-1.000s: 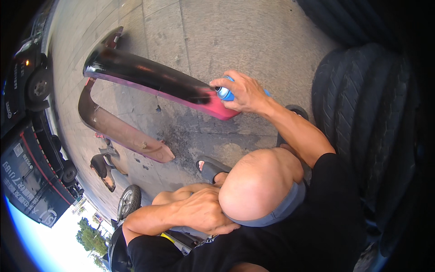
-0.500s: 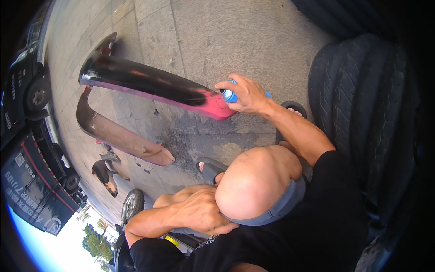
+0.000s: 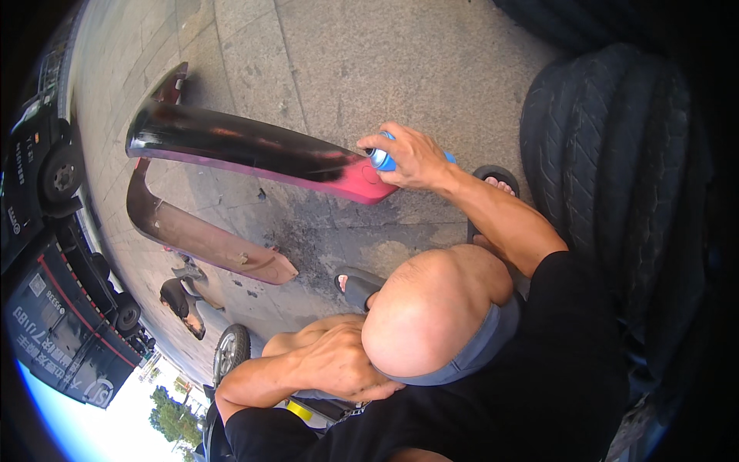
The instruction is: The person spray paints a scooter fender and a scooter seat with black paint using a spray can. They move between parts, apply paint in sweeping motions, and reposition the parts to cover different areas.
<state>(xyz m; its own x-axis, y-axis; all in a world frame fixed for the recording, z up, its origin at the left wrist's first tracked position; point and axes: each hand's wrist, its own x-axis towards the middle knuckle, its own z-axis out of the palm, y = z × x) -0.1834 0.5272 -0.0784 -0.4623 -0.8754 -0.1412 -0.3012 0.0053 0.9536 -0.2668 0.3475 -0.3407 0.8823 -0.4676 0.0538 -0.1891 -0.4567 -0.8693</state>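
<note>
My right hand (image 3: 413, 159) grips a blue spray can (image 3: 382, 159), its forefinger bent over the nozzle at the top. The can is tilted, just above the pink right end of a long curved panel (image 3: 246, 146). Glossy black covers most of this panel, with pink along its lower edge. Below it lies a second curved length (image 3: 215, 242), dull pinkish brown. Whether the two join at the left end I cannot tell. My left hand (image 3: 342, 362) is curled closed against my bent knee (image 3: 423, 316), with its fingertips hidden.
Stacked black tyres (image 3: 608, 138) stand close on the right. Dark stains mark the paving (image 3: 416, 69). At the left are a dark truck (image 3: 69, 316) and a crouched person (image 3: 182, 300). A motorbike wheel (image 3: 231, 348) stands beyond my left arm.
My right hand and the spray can have shifted slightly left in the picture. The panels also sit slightly differently as the view moves a little. My left hand stays at the knee.
</note>
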